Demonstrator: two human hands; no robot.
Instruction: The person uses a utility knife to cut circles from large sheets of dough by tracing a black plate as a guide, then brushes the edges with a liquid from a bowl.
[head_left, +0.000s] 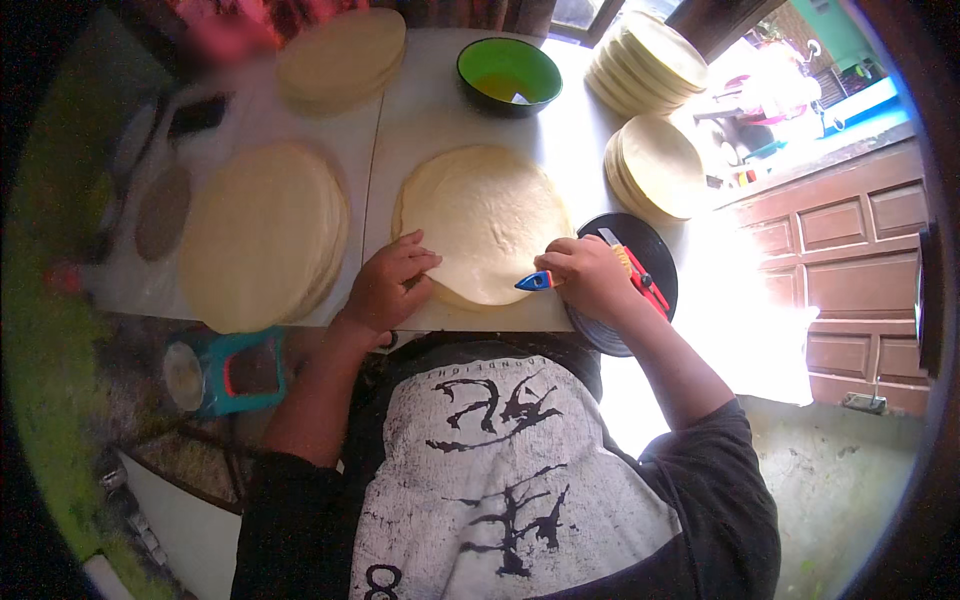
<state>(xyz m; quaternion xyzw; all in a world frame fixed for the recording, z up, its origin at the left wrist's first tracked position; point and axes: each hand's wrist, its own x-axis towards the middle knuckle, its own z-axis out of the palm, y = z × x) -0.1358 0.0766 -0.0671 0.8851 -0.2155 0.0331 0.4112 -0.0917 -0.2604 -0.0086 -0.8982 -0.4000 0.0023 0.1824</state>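
Note:
A round, flat sheet of pale dough (487, 217) lies on another round layer in front of me, its near edge slightly raised between my hands. My left hand (394, 281) pinches this edge at the near left, with fingertips on the dough. At the near right, my right hand (589, 274) grips a brush, whose blue handle end (533, 281) points left and whose bristles (622, 259) show past the knuckles. The fingers of that hand also reach the dough's edge. Beside it, a red utility knife (646, 279) rests on a black round tray (664, 255).
Stacks of dough rounds stand at left (259, 236), far left (341, 60), far right (649, 60) and right (660, 165). A green bowl (510, 71) with yellowish liquid is at the back of the white table (420, 90). A teal stool (240, 373) stands below left.

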